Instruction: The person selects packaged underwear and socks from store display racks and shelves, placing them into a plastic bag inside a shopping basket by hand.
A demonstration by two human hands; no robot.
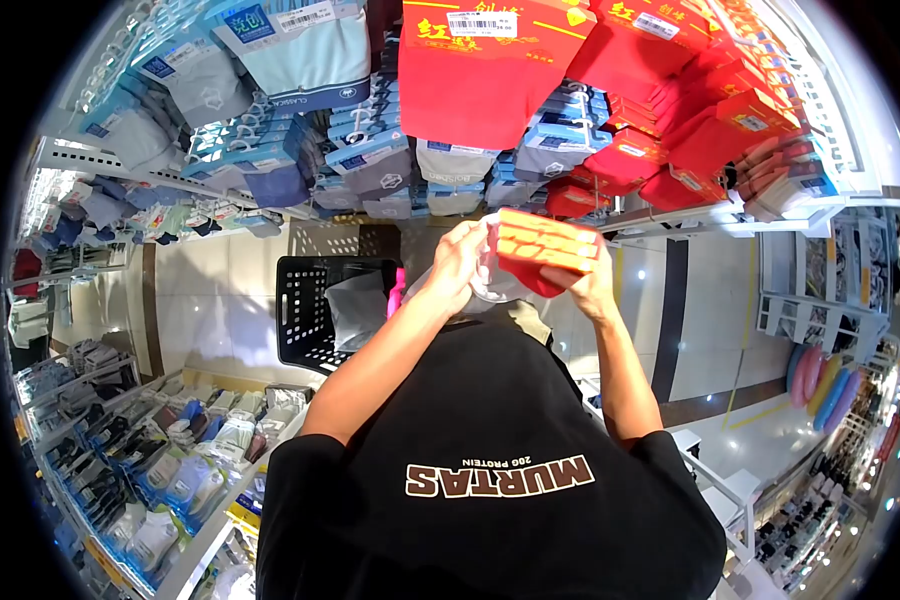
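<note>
In front of my chest, my right hand (587, 285) grips a small stack of red garment packs (545, 242) with orange-red card headers, slightly blurred. My left hand (458, 265) is at the left end of the stack, its fingers closed on a clear plastic piece (486, 288) that hangs beneath them. Whether that plastic belongs to the packs I cannot tell. Just beyond both hands hang large red packs (480, 85) with printed headers and price labels.
Blue-headed grey packs (300, 55) hang on hooks at upper left, more red packs (715, 130) at upper right. A black basket (300, 310) holding a grey item stands on the tiled floor (205, 300). Sock bins (160, 480) fill the lower left; coloured rings (820, 390) are at right.
</note>
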